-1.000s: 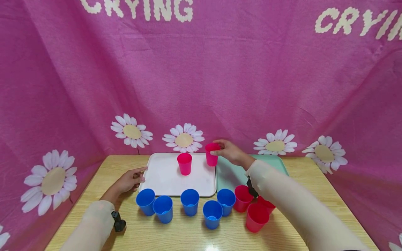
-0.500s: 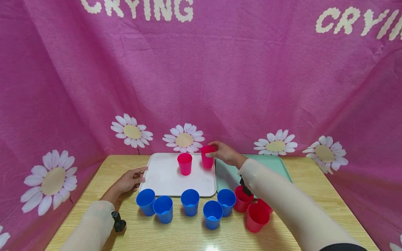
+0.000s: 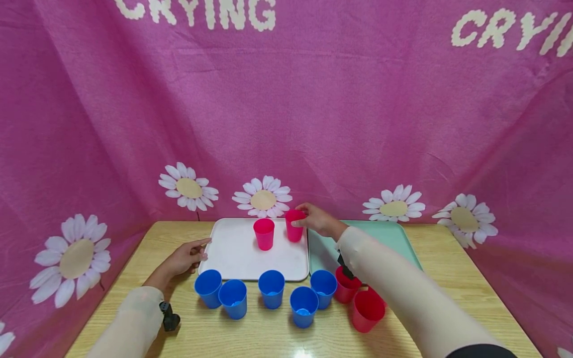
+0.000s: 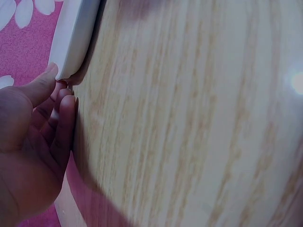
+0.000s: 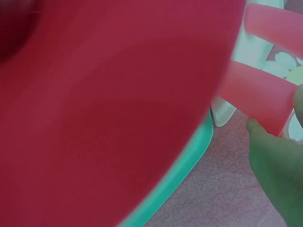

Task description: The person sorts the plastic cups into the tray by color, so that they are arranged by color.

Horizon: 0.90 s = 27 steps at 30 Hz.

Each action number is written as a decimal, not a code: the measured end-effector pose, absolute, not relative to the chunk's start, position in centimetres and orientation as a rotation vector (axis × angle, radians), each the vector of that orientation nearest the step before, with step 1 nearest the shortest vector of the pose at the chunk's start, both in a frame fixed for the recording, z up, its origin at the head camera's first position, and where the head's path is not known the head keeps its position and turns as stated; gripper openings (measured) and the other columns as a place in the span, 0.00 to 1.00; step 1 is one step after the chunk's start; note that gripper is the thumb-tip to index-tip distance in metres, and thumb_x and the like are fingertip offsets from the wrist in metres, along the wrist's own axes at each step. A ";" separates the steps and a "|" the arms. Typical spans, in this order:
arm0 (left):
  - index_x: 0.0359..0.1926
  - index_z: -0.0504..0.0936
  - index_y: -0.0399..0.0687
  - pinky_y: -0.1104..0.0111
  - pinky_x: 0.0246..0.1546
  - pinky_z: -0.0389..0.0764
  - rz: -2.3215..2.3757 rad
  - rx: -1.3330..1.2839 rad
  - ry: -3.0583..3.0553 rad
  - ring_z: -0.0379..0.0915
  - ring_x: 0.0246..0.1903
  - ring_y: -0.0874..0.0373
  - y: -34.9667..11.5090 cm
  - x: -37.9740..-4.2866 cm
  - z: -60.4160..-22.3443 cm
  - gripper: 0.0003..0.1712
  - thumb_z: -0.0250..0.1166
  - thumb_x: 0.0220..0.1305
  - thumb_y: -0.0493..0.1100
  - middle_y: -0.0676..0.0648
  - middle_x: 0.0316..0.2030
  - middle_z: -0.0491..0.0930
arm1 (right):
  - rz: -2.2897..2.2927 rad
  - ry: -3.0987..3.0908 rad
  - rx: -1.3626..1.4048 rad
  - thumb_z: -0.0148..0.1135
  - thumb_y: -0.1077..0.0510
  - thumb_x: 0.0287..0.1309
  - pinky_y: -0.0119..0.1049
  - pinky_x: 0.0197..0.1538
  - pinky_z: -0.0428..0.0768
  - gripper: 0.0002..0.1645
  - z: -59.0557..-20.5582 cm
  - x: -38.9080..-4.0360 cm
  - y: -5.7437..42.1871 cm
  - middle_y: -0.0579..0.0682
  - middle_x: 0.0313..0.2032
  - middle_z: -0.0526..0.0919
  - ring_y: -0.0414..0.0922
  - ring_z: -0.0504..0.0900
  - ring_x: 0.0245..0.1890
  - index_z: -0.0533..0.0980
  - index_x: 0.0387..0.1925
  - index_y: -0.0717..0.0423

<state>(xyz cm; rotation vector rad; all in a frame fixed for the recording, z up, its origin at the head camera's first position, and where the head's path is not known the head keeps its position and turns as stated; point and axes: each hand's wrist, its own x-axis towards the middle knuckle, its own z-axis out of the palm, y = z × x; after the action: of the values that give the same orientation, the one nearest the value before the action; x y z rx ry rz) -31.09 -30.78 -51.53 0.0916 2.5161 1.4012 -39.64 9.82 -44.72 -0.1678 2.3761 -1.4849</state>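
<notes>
In the head view my right hand (image 3: 319,221) grips a pinkish-red cup (image 3: 293,229), upright at the back right of the white tray (image 3: 241,263). A second red cup (image 3: 264,234) stands on that tray, a little to its left. My left hand (image 3: 183,257) is at the tray's left edge; in the left wrist view its thumb and fingertips pinch the tray's corner (image 4: 71,56). The right wrist view has the held cup (image 5: 260,97) between thumb and fingers, while a nearby red cup (image 5: 118,142) fills much of the picture.
Several blue cups (image 3: 270,293) stand in an uneven row in front of the white tray. Red cups (image 3: 368,313) cluster at the right, partly behind the right sleeve. A mint-green tray (image 3: 385,233) lies against the white one. A pink curtain (image 3: 286,124) hangs behind the table.
My right hand has carried the red cup left and slightly down, from over the seam between the trays to the white tray's back right. The left hand stays where it was.
</notes>
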 end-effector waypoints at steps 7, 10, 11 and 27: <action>0.79 0.60 0.43 0.69 0.27 0.75 1.374 0.068 2.514 0.68 0.28 0.54 -30.7 -31.3 -51.5 0.34 0.58 0.76 0.34 0.43 0.38 0.71 | -1.475 2.377 -0.152 0.71 0.61 0.63 0.53 0.69 0.73 0.39 -44.8 -39.7 9.5 0.65 0.71 0.65 0.61 0.66 0.71 0.64 0.71 0.62; 0.79 0.60 0.43 0.68 0.27 0.75 1.378 0.075 2.519 0.67 0.29 0.54 -30.7 -31.2 -51.5 0.34 0.58 0.76 0.34 0.43 0.38 0.71 | -1.467 2.385 -0.159 0.71 0.61 0.64 0.52 0.69 0.73 0.39 -44.7 -39.6 9.4 0.65 0.71 0.65 0.61 0.66 0.71 0.64 0.72 0.62; 0.79 0.61 0.43 0.68 0.26 0.75 1.382 0.069 2.518 0.67 0.29 0.54 -30.6 -31.2 -51.4 0.34 0.58 0.76 0.34 0.43 0.38 0.71 | -1.468 2.387 -0.157 0.71 0.61 0.63 0.52 0.69 0.73 0.40 -44.7 -39.6 9.4 0.65 0.71 0.65 0.61 0.66 0.71 0.64 0.72 0.62; 0.79 0.60 0.40 0.69 0.25 0.73 1.405 0.079 2.510 0.67 0.27 0.54 -30.6 -31.1 -51.3 0.35 0.59 0.75 0.33 0.43 0.37 0.70 | -1.549 2.286 -0.238 0.67 0.62 0.65 0.55 0.70 0.70 0.40 -43.6 -39.1 11.0 0.67 0.70 0.66 0.62 0.66 0.72 0.61 0.73 0.67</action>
<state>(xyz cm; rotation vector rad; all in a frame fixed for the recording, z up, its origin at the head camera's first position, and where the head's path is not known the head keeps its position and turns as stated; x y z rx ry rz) -31.05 -30.57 -51.30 0.0792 2.5103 1.4052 -39.06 11.04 -43.60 -0.2375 2.2865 -1.5488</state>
